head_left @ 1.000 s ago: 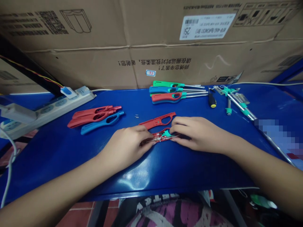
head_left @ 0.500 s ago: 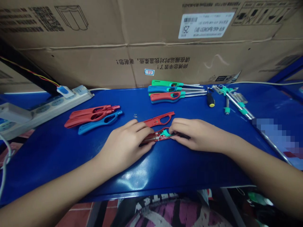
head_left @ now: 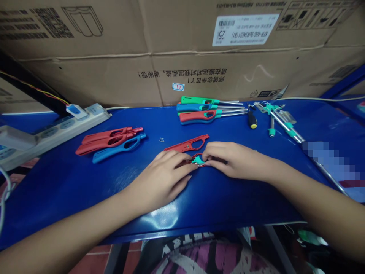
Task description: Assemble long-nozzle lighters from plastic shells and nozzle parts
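An opened red lighter casing [head_left: 195, 155] lies on the blue table between my hands, with a green trigger [head_left: 197, 160] and thin inner parts showing in it. Across its handle end rests my left hand [head_left: 169, 173], fingers closed over the casing and covering most of it. My right hand [head_left: 234, 160] pinches at the other end, beside the trigger; its fingertips partly hide what they grip. Just behind, the loose red half of a lighter handle [head_left: 185, 146] lies with its inner side up. A few tiny screws [head_left: 162, 140] sit near it.
Red and blue handle shells [head_left: 110, 142] lie left, near a white power strip [head_left: 65, 125]. Several assembled lighters [head_left: 199, 116], a screwdriver [head_left: 252, 120] and metal tubes with green parts [head_left: 285, 123] are at the back. A cardboard box [head_left: 114, 76] stands behind the table.
My left hand has slid forward and right over the casing, its fingers now by the trigger and covering the inner parts seen before. My right hand stays nearly in place.
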### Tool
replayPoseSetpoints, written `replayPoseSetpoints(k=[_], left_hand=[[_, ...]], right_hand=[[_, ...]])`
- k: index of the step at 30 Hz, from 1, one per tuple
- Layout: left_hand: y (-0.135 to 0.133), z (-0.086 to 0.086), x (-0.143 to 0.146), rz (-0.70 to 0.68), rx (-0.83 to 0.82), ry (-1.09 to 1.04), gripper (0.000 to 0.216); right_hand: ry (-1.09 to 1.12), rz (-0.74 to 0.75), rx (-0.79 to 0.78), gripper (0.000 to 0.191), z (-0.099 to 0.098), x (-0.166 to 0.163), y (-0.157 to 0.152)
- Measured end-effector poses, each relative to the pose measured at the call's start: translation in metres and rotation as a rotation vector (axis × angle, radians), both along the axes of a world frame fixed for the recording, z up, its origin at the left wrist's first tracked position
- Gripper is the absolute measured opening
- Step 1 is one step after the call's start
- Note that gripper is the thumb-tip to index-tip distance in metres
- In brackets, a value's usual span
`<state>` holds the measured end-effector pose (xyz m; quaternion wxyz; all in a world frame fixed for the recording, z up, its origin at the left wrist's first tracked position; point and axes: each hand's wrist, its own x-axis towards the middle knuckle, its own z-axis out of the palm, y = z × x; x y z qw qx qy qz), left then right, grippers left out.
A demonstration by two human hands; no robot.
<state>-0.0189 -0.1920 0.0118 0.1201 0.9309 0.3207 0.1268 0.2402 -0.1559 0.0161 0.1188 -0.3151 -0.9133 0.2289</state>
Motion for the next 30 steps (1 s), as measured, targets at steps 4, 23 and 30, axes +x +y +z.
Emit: replayPoseSetpoints(k=[4, 23, 30], left_hand=[[0.0007, -0.0006, 0.0002, 0.004, -0.01, 0.003, 0.034], [0.0029, -0.0016, 0.0007, -0.004, 0.006, 0.01, 0.034], [0.002, -0.0023, 0.0001, -0.012, 0.029, 0.019, 0.033]], right_hand=[[0.016, 0.009, -0.008, 0.009, 0.0001, 0.0001, -0.0003], [0.002, 0.002, 0.026, 0.005, -0.0033, -0.0028, 0.0006], [0.001, 0.008, 0.021, 0.006, -0.0029, -0.0017, -0.0008]])
